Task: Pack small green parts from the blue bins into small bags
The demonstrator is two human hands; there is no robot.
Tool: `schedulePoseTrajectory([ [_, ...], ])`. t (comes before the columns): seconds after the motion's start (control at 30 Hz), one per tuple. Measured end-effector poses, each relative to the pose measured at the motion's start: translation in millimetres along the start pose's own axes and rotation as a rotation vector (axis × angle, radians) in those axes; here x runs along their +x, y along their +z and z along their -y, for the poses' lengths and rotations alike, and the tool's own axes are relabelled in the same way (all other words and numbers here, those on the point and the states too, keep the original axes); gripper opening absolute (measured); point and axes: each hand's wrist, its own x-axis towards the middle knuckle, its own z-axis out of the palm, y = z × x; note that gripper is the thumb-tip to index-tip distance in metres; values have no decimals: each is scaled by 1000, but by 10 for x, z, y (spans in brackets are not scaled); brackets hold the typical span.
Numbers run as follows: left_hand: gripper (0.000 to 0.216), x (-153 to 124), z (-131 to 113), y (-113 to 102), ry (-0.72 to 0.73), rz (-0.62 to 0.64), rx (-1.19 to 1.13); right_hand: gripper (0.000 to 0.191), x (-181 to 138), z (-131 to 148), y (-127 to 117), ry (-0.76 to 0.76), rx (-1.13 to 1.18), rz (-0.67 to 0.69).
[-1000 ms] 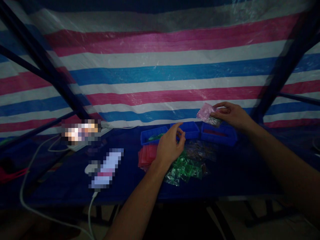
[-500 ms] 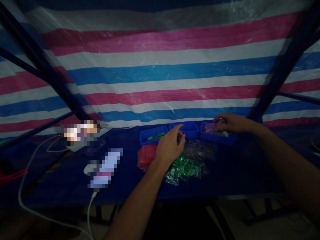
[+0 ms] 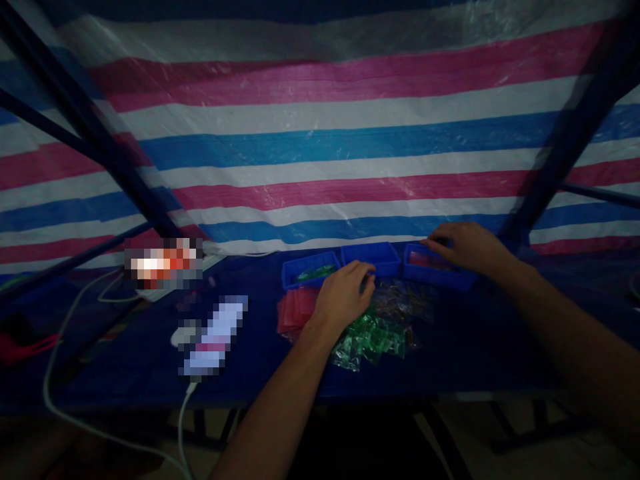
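Observation:
My left hand (image 3: 345, 293) hovers at the heap of small packets, its fingers loosely bent and its thumb apart from them, with nothing visible between. Below it lie green packets (image 3: 370, 337) in clear film; to its left is a stack of red packets (image 3: 295, 310). Clear packets with brownish contents (image 3: 403, 300) spread to its right. My right hand (image 3: 465, 247) is over the right blue tray (image 3: 435, 275), fingers bent downward and apart, and I see nothing in them. A reddish packet (image 3: 424, 259) lies inside that tray, partly hidden by the hand.
A left blue tray (image 3: 290, 277) holds green packets; a middle blue tray (image 3: 370, 253) stands beside it. A blurred-out phone-like slab (image 3: 217, 337) with a white cable (image 3: 183, 420) lies left on the blue table (image 3: 475, 347). Striped sheeting (image 3: 350, 147) hangs behind, between dark frame bars.
My left hand's fingers have curled in from a more stretched pose. My right hand has lifted slightly, and the reddish packet now lies flatter in the right tray. The view has shifted a little.

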Motion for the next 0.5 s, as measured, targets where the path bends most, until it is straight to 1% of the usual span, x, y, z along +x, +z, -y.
schedulePoseTrajectory([
  [0.1,19,-7,-2,6,36,50,22,33,-20,226,79,-153,75,54],
  [0.13,20,-9,-2,8,43,58,25,32,-31,311,114,-176,102,55],
  [0.2,21,-12,0,13,51,69,32,30,-64,492,174,-251,128,94],
  [0.3,21,-15,6,18,42,71,47,25,-127,759,205,-378,149,112],
  [0.4,22,-15,7,18,33,68,54,28,-190,970,204,-458,164,181],
  [0.5,21,-15,-2,14,27,77,56,36,-237,1084,263,-504,181,259],
])
